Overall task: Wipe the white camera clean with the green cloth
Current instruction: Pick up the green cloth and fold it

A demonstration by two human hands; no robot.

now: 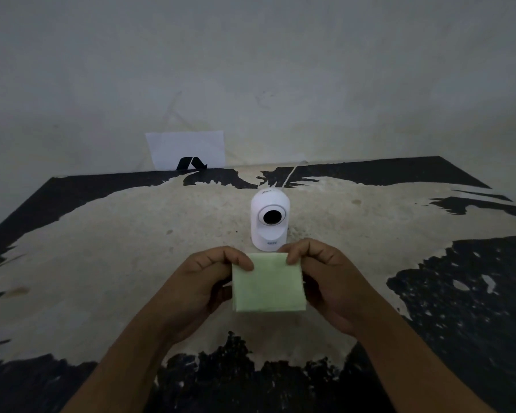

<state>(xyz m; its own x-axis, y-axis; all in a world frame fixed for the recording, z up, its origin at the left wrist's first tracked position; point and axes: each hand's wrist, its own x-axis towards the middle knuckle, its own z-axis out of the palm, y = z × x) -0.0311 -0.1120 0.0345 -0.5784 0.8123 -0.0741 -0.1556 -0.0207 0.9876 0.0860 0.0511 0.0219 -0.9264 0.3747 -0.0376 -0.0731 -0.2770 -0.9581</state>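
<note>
The white camera (269, 220) stands upright on the worn table (131, 248), its round dark lens facing me. A thin white cable (291, 174) runs from its back toward the wall. Just in front of its base I hold the folded pale green cloth (268, 284) as a flat square. My left hand (204, 281) pinches the cloth's upper left corner between thumb and fingers. My right hand (325, 272) pinches the upper right corner. The cloth's top edge is close to the camera's base, apart from it as far as I can tell.
The table top is black with large pale worn patches. A white sheet of paper (188, 149) with a black mark leans on the grey wall behind the table's far edge, left of the camera.
</note>
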